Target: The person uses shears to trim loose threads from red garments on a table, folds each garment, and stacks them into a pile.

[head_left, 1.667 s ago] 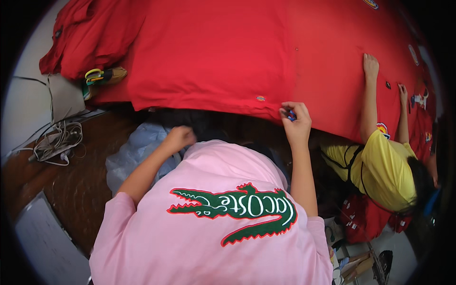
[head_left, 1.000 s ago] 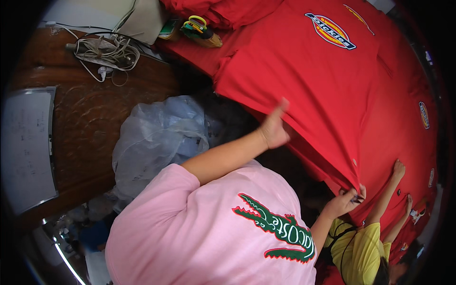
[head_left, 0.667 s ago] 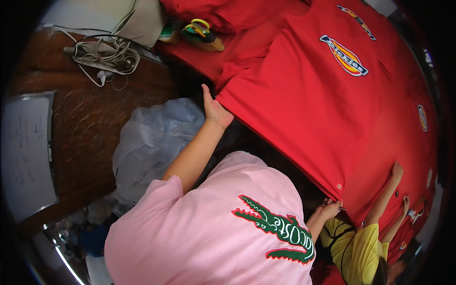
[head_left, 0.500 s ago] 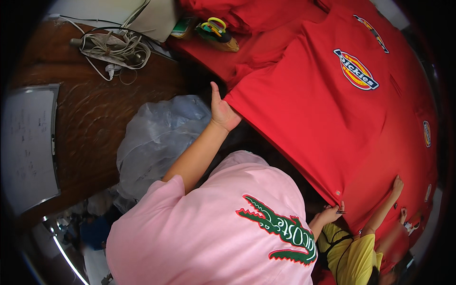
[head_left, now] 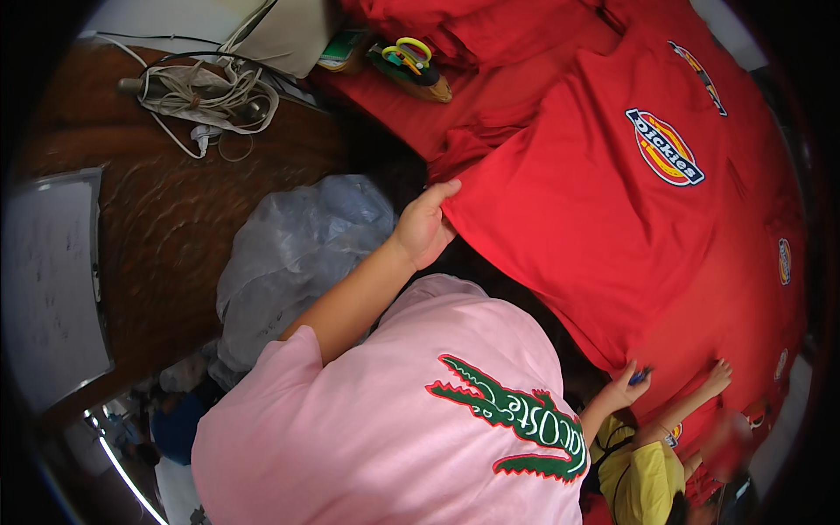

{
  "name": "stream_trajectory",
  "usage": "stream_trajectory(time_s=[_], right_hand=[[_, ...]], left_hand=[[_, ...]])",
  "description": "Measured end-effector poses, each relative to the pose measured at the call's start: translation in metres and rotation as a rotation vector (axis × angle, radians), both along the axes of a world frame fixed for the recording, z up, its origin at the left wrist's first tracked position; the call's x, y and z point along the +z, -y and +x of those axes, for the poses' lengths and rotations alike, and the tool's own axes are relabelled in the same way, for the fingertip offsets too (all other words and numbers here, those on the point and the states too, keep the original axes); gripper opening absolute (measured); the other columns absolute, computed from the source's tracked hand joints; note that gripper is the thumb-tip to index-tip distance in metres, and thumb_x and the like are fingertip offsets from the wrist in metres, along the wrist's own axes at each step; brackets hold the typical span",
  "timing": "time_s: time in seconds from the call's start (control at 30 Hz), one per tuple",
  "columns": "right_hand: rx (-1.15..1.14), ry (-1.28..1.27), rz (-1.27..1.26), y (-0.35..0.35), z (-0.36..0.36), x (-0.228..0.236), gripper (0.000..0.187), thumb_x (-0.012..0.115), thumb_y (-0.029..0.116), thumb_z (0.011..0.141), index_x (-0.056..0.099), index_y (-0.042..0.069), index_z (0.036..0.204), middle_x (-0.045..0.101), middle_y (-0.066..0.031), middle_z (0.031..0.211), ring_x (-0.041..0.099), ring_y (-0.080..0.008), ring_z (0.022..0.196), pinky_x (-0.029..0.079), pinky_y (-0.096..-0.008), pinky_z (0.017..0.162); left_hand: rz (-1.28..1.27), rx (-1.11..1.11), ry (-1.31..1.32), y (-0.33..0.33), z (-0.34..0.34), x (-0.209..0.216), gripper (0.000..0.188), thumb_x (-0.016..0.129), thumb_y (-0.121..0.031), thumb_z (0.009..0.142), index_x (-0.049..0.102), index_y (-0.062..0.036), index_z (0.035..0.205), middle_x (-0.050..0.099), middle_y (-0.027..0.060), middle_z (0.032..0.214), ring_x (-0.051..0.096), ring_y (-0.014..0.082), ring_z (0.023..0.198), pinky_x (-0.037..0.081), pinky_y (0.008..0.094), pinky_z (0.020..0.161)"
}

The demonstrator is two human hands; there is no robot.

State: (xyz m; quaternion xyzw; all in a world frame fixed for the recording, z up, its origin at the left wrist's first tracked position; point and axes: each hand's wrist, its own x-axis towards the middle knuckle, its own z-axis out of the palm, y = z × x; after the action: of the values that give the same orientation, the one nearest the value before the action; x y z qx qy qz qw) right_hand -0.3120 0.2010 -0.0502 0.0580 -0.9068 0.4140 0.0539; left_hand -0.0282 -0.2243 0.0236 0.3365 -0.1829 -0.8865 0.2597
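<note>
Both hands [head_left: 424,229] on red shirt [head_left: 604,227]

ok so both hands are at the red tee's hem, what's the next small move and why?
Probably draw the hem taut and lay it flat. The left hand grips one hem corner of the red T-shirt. The right hand, pinching a small blue thing, sits at the hem's other end. The sleeve by the left hand looks bunched.

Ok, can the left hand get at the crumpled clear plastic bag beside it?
Probably yes: the left hand is right beside the plastic bag with nothing between them, but it grips a corner of the red T-shirt and must let go first.
</note>
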Motion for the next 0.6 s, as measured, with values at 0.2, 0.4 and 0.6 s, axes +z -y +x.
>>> stream_trajectory(time_s=[0.2,0.4,0.6], right_hand=[[0.399,0.408,-0.426,0.192,0.044,0.105,0.022,0.074,0.006,0.095,0.07,0.001,0.116,0.067,0.0017,0.102,0.047,-0.0032,0.075,0.04,-0.0206,0.067],[0.965,0.067,-0.313,0.276,0.074,0.172,0.015,0.08,-0.003,0.083,0.075,0.001,0.097,0.07,-0.0083,0.092,0.066,-0.0148,0.079,0.051,-0.0265,0.067],[0.866,-0.15,-0.251,0.279,0.072,0.171,0.018,0.081,-0.003,0.082,0.075,0.002,0.099,0.071,-0.0092,0.092,0.069,-0.0175,0.077,0.055,-0.0297,0.066]], left_hand=[[-0.191,-0.178,0.23,-0.032,-0.038,0.021,0.039,0.074,-0.018,0.097,0.065,-0.0015,0.131,0.072,0.0064,0.124,0.067,0.0145,0.113,0.052,0.0309,0.101],[-0.328,-0.391,-0.009,-0.029,-0.076,0.051,0.022,0.067,-0.014,0.101,0.072,0.0029,0.115,0.075,0.0097,0.112,0.072,0.0145,0.102,0.055,0.0288,0.096],[-0.275,-0.447,-0.017,-0.024,-0.081,0.069,0.025,0.061,-0.011,0.104,0.069,0.0084,0.117,0.076,0.0158,0.112,0.072,0.0209,0.111,0.055,0.0313,0.1]])
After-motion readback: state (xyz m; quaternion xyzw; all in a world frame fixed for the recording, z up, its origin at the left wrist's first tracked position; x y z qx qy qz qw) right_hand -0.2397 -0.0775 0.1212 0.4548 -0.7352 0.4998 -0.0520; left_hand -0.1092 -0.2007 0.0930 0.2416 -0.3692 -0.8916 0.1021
